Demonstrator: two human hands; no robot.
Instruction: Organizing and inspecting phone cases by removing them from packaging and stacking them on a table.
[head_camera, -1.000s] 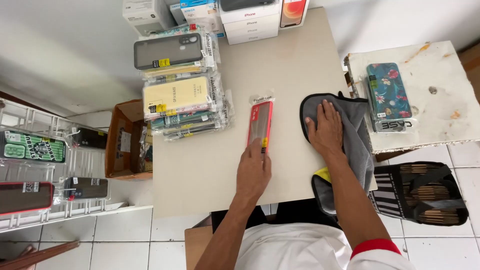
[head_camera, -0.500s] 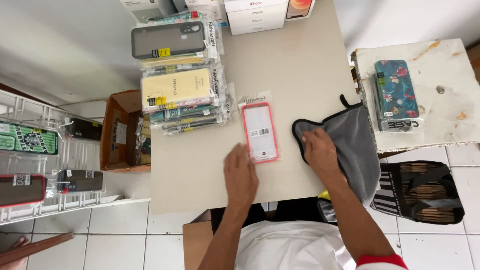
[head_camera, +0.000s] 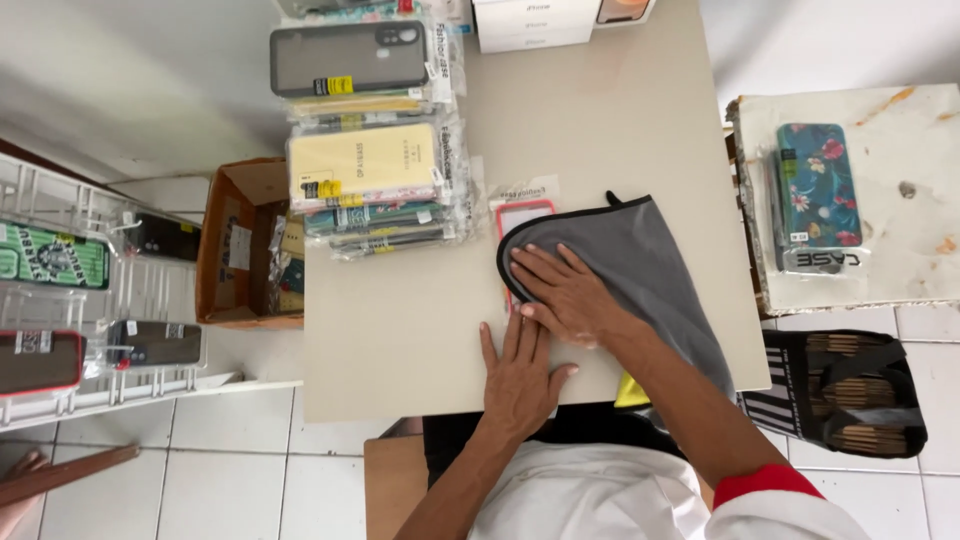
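**Cloth over a red phone case**

At frame centre, a red-edged phone case lies mostly under a grey cloth on the tabletop. The right hand presses flat on the cloth; the left hand rests open-palmed below. Packaged cases stack upper left.

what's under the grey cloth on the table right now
A red-rimmed phone case in a clear packet lies under the grey microfibre cloth; only its top edge shows. The right hand presses on the cloth, hiding the rest.
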